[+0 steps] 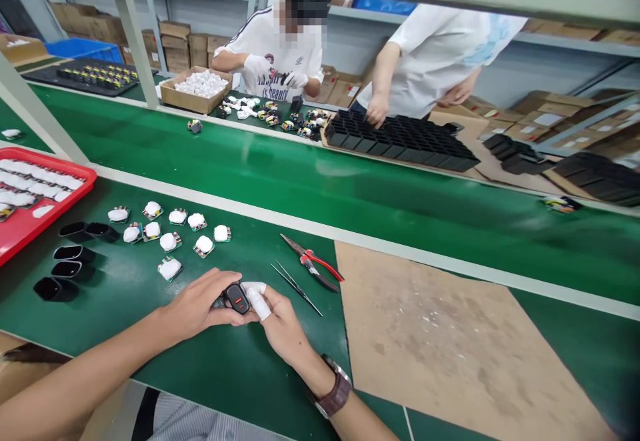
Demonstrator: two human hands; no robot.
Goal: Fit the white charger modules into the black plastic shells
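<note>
Between my two hands is a black USB charger (237, 299), its end with a red port facing up toward me. My left hand (197, 304) grips it from the left, thumb and fingers closed round it. On the other side my right hand (283, 327), with white finger cots (259, 302) on thumb and finger, pinches it. Small circuit boards topped with white blobs (170, 269) lie in a loose group beyond my left hand. Several open black housings (55, 287) stand to the left. Right of my hands are tweezers (297, 287) and red-handled pliers (313, 261).
A red tray (80, 194) of boards sits at the left. Stained cardboard (450, 341) covers the right side of the bench. Past a pale rail runs a green belt (280, 167) carrying a few parts. Two co-workers stand opposite, beside a black grid tray (400, 144).
</note>
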